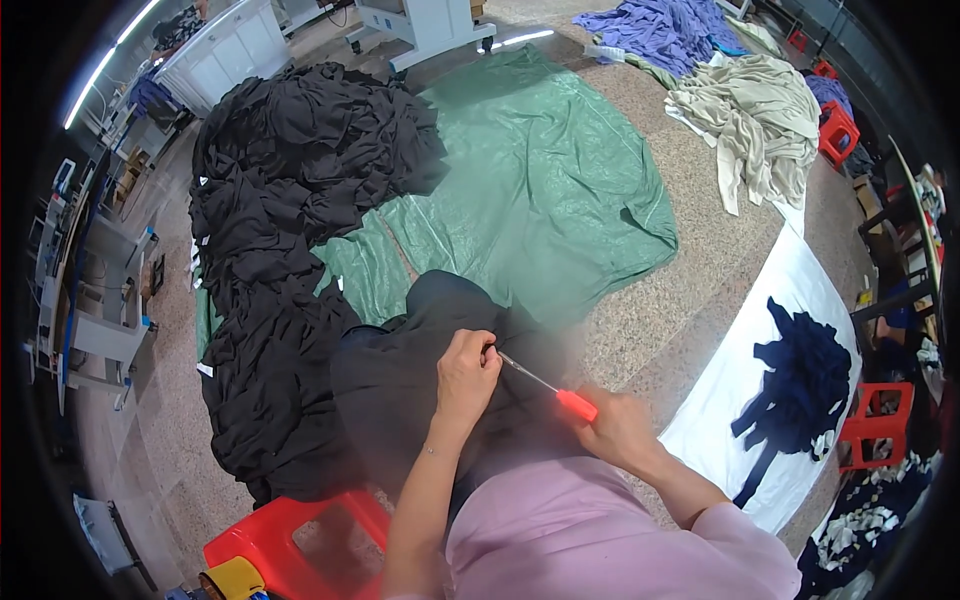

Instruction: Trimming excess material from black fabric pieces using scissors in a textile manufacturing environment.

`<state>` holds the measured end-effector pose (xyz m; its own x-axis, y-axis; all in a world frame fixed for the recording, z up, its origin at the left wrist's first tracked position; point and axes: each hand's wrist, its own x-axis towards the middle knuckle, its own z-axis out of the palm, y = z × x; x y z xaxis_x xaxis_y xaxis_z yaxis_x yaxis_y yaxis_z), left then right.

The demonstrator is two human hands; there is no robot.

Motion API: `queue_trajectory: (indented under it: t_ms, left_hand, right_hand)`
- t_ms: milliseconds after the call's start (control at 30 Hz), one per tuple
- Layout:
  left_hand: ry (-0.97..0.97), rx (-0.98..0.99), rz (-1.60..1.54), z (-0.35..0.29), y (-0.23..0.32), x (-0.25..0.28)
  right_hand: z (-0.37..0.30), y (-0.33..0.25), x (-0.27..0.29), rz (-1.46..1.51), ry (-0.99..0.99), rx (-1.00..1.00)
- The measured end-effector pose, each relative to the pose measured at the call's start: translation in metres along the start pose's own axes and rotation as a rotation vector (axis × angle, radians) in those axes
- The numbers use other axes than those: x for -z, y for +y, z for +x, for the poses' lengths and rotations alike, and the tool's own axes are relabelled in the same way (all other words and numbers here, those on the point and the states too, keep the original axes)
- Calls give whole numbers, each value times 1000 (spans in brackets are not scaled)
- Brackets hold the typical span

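My right hand (618, 428) is closed around the red handle of a slim tool (576, 403) with a thin metal shaft, much like a screwdriver. The shaft slants up to the left toward my left hand (467, 372). Bent and pinched together, the left fingers meet the shaft's far end; what lies between them is too small to make out. Black cloth (395, 375) covers my lap below both hands. Left of it, a large heap of black fabric (265, 260) spreads over the floor and partly over a green plastic sheet (540, 170).
A red stool (250, 540) with a yellow roll (236, 578) beside it stands at lower left. On the right, dark blue cloth pieces (800, 375) lie on a white sheet (700, 410), near another red stool (875, 425). Cream (765, 120) and purple (660, 35) fabric piles lie far right.
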<state>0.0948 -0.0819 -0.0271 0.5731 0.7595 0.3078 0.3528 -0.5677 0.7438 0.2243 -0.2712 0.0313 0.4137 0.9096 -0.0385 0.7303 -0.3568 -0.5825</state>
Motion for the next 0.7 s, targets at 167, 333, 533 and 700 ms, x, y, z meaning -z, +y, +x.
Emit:
queue_trajectory:
  t_ms: [167, 333, 533, 700]
  left_hand:
    - [40, -94, 87, -2, -9, -8]
    - [50, -118, 117, 1, -8, -9]
    - [51, -102, 114, 1, -9, -9]
    - [33, -68, 98, -1, -10, -10]
  right_hand:
    - [4, -4, 2, -48, -43, -6]
    - [7, 4, -7, -68, -7, -30]
    - [9, 4, -8, -87, 16, -38]
    - [12, 7, -8, -92, 35, -58]
